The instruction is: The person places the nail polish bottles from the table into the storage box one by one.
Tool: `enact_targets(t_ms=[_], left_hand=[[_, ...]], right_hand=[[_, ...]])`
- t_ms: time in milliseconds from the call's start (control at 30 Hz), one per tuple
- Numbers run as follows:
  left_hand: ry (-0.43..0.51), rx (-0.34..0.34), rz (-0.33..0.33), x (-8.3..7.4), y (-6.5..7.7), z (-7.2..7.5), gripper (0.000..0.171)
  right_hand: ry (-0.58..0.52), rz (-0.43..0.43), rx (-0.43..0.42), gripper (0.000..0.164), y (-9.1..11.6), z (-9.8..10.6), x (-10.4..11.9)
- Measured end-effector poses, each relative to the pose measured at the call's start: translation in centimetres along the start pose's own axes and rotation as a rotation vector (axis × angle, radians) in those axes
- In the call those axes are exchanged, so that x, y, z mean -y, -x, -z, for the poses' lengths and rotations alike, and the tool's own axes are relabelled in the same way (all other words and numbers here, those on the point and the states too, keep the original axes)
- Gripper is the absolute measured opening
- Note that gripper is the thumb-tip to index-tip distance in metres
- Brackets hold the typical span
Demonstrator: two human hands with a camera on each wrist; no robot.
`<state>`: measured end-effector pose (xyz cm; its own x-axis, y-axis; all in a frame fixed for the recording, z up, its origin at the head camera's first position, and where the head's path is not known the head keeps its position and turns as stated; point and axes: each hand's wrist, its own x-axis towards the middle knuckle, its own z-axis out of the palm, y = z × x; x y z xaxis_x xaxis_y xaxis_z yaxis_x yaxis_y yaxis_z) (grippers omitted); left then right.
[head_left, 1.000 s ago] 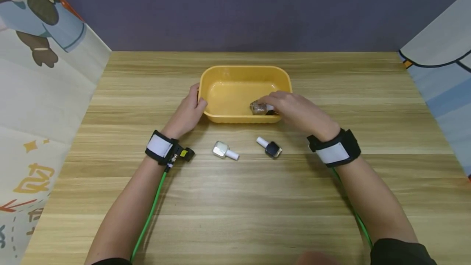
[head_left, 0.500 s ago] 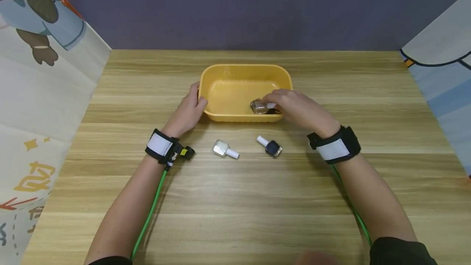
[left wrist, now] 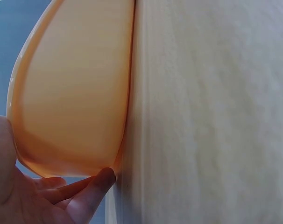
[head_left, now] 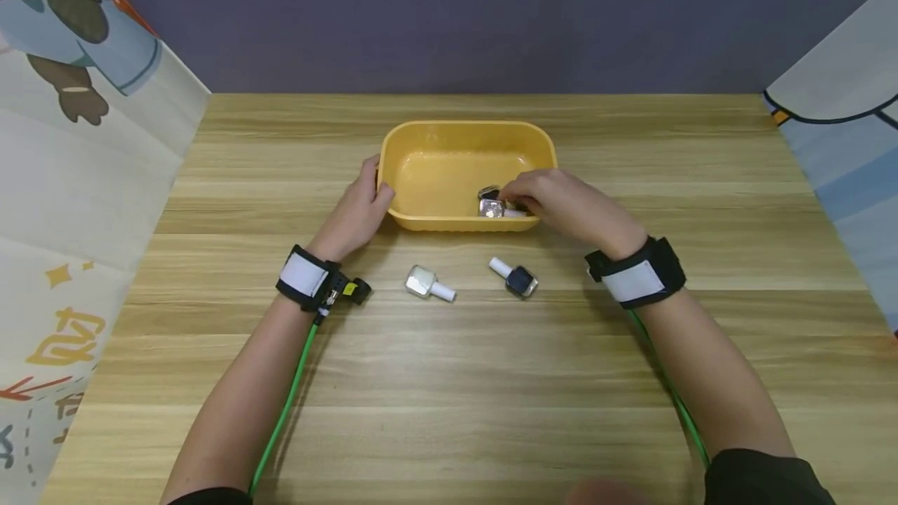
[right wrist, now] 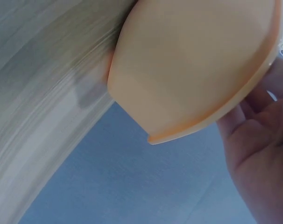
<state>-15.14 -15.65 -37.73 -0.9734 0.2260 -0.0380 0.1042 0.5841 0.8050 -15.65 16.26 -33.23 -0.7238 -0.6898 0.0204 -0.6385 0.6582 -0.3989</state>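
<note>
My left hand (head_left: pixel 354 213) grips the left end of a yellow plastic basin (head_left: pixel 466 223), thumb over the rim and fingers outside; the left wrist view shows fingertips (left wrist: pixel 104 177) low by the basin's underside. Inside the basin's front right corner, my right hand (head_left: pixel 571 205) reaches over the rim and pinches a dark nail polish bottle (head_left: pixel 488 192) near its cap, which the fingers mostly hide. A glitter nail polish bottle (head_left: pixel 491 209) with a white cap lies just in front of it, along the front wall. The right wrist view shows only the basin's outside and part of this hand.
On the table (head_left: pixel 449 380), in front of the basin, lie a pearly white nail polish bottle (head_left: pixel 421 282) and a navy one (head_left: pixel 521 282), both with white caps. A dark blue panel (head_left: pixel 484 14) stands behind the table. Green cables (head_left: pixel 291 396) trail from the wrist bands.
The glitter bottle has left the right fingers and settled against the front wall. The dark bottle now shows behind it at the right fingertips. The left hand and basin have stayed put.
</note>
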Motion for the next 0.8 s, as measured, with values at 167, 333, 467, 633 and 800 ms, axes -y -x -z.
enact_targets(t_ms=[167,333,467,633,800], left_hand=[[0.000,0.000,-0.006,-0.15,0.06,0.07,0.057],[-0.010,-0.001,-0.007,-0.20,0.07,0.07,0.057],[-0.012,0.004,-0.006,-0.24,0.15,0.09,0.058],[-0.011,0.010,-0.003,-0.22,0.26,0.13,0.058],[-0.017,0.010,0.000,-0.21,0.28,0.12,0.058]], right_hand=[[0.000,0.006,0.009,0.027,0.02,-0.02,-0.10],[0.005,-0.006,0.016,0.023,0.09,0.09,-0.07],[0.013,-0.003,0.000,0.021,0.16,0.16,0.00],[0.031,0.031,-0.029,0.020,0.21,0.24,0.26],[0.050,0.044,-0.038,0.023,0.30,0.46,0.70]])
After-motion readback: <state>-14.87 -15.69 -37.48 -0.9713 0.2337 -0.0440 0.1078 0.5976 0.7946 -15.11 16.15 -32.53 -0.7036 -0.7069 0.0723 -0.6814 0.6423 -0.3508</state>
